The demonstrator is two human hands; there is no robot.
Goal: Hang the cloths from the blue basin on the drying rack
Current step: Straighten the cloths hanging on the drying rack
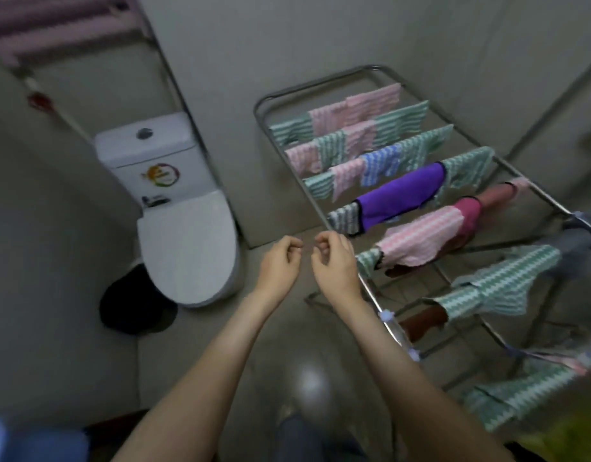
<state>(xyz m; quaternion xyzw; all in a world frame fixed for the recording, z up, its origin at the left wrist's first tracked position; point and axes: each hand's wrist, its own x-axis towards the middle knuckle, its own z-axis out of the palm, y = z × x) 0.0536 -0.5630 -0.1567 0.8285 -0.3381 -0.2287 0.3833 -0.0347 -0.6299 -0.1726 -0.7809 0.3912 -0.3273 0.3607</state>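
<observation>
Head view: left hand [279, 261] and right hand [334, 265] are curled, nothing visibly gripped. Cloths [421, 235] are judged light, limp; corners should be pinched.

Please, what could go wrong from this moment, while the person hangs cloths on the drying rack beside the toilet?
1. The pink striped cloth lies bunched and loose over its rail, so a bump might drop it.
2. The drying rack is already crowded. A new cloth may overlap others and dry poorly.
3. The floor shines and is perhaps wet, so the person could slip near the rack.
</observation>
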